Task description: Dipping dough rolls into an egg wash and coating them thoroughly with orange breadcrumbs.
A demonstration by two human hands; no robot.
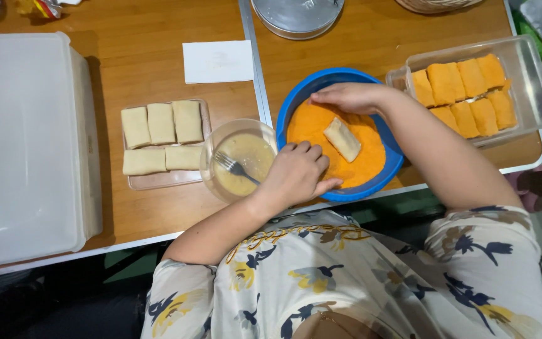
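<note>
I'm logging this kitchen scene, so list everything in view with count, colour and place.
blue bowl: one, orange crumbs inside, centre
roll: one, pale, lying in the crumbs
glass bowl: one, yellowish batter, left of the blue bowl
fork: one, silver, in the batter
tray: one, clear, five pale rolls
container: one, clear, orange coated rolls, right
napkin: one, white, top
lidded box: one, white, far left
left hand: on the blue bowl's near rim
right hand: on its far rim

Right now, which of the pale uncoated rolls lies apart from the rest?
The roll in the blue bowl, lying on orange crumbs between both hands. The other five pale rolls sit together on the small tray.
</note>
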